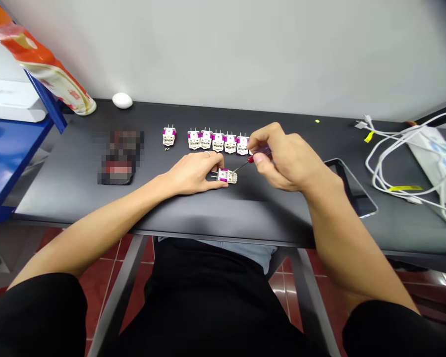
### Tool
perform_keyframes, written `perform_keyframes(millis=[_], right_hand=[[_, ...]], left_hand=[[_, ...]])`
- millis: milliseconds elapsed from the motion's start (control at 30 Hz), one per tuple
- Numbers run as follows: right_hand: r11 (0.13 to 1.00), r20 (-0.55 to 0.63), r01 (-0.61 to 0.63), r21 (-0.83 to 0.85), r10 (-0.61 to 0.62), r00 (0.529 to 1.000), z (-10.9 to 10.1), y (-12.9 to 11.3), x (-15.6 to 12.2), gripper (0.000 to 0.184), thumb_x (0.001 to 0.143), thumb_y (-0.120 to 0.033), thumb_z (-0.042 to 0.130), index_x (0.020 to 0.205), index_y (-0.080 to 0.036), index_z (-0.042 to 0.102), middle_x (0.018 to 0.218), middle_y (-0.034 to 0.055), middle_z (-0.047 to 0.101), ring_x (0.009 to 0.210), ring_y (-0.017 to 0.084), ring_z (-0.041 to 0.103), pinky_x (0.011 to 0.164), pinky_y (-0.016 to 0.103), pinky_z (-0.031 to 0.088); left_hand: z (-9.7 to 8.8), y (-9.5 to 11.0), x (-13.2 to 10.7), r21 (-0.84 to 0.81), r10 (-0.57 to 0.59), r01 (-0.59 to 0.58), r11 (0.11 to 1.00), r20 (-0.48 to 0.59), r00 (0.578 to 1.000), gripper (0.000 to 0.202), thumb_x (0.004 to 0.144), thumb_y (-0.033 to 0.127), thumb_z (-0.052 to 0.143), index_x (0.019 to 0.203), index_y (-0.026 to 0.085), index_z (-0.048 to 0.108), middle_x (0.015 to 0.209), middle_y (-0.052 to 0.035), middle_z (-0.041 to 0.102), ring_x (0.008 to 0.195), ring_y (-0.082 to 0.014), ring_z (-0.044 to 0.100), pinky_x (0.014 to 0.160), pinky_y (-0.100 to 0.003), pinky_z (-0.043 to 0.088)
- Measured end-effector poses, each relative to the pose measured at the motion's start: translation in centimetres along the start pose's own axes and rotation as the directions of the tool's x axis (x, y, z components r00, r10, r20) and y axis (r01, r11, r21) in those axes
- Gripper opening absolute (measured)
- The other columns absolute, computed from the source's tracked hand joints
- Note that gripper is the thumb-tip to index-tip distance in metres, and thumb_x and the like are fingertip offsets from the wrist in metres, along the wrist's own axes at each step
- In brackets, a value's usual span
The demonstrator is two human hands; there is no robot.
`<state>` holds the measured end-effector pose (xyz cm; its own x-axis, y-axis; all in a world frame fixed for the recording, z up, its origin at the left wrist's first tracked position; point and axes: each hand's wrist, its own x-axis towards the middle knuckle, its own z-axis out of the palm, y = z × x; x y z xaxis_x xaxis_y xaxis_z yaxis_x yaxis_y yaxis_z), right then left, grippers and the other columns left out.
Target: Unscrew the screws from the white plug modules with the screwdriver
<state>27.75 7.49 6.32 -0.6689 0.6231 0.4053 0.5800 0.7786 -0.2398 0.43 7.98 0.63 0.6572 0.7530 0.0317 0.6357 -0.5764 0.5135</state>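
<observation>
My left hand [198, 173] rests on the dark table and pinches a small white and purple electrical plug [225, 175], its metal pins pointing left. In my right hand [282, 156] is a screwdriver [250, 159] with a red and purple handle. Its thin shaft slants down to the left, and the tip meets the plug's right part. Behind my hands stands a row of several similar plugs [218, 141], pins up, the rightmost partly hidden by my right hand. Another plug [169, 136] sits apart on the left, with tiny brass-coloured screws [167, 148] in front of it.
A phone [351, 188] lies beside my right forearm. White cables [379, 158] coil at the right over a white box [431, 148]. At the left are a blurred-out dark object [121, 156], a white egg-shaped thing [122, 100] and an orange packet [40, 57].
</observation>
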Motion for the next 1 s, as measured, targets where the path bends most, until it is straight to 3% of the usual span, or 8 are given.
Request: perform_keyframes(millis=[133, 500, 1000], right_hand=[[0.999, -0.044, 0.036, -0.011, -0.037, 0.998, 0.10, 0.04, 0.00, 0.027, 0.099, -0.021, 0.050, 0.125, -0.027, 0.055, 0.094, 0.0022, 0.079, 0.070, 0.023, 0.071, 0.062, 0.037, 0.048], [0.990, 0.019, -0.140, -0.004, 0.140, 0.990, -0.11, 0.07, -0.35, 0.029, 0.101, -0.023, 0.052, 0.128, -0.030, 0.060, 0.099, 0.0041, 0.081, 0.073, 0.026, 0.072, 0.070, 0.041, 0.056], [0.983, 0.038, -0.182, 0.028, 0.181, 0.983, -0.49, -0.01, -0.44, 0.027, 0.104, -0.026, 0.055, 0.129, -0.031, 0.060, 0.104, 0.0064, 0.080, 0.078, 0.027, 0.071, 0.075, 0.043, 0.058]], left_hand=[[-0.04, 0.06, -0.03, 0.002, 0.006, -0.006, 1.000, -0.002, 1.000, 0.040, 0.101, 0.055, 0.083, 0.115, 0.022, 0.067, 0.109, -0.0039, 0.077, 0.094, -0.0225, 0.070, 0.075, -0.032, 0.041], [-0.15, 0.05, 0.00, 0.002, 0.009, -0.009, 1.000, 0.000, 1.000, 0.041, 0.100, 0.057, 0.081, 0.114, 0.022, 0.067, 0.107, -0.0049, 0.077, 0.093, -0.0234, 0.070, 0.075, -0.032, 0.042], [-0.11, 0.02, 0.03, -0.006, -0.002, 0.002, 1.000, 0.002, 1.000, 0.041, 0.100, 0.057, 0.082, 0.114, 0.022, 0.067, 0.107, -0.0046, 0.076, 0.093, -0.0232, 0.070, 0.074, -0.032, 0.041]])
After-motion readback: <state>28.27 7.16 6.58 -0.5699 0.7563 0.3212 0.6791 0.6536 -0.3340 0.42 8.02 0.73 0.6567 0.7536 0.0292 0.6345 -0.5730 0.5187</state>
